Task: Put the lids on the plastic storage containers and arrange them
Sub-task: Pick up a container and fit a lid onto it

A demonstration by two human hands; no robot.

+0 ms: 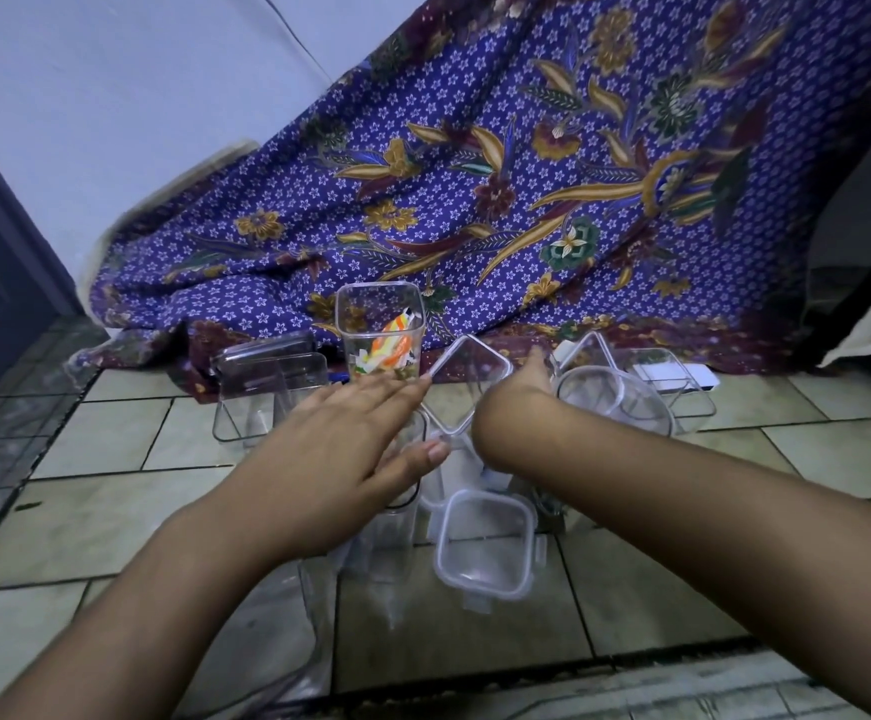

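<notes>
My left hand pinches a clear square lid, with its fingertips at the lid's left corner and its thumb at the near corner. The lid is tilted above the floor. My right hand reaches past the lid's right edge; its fingers are hidden behind the wrist. A tall clear container stands under my left hand. Just right of it sits a square open container with clip locks. Behind them stands a tall square container holding a colourful wrapper.
Clear boxes stand at the left and a round clear container at the right, with more clear boxes behind it. Another clear container lies near me. All rest on a tiled floor. A purple patterned cloth drapes behind.
</notes>
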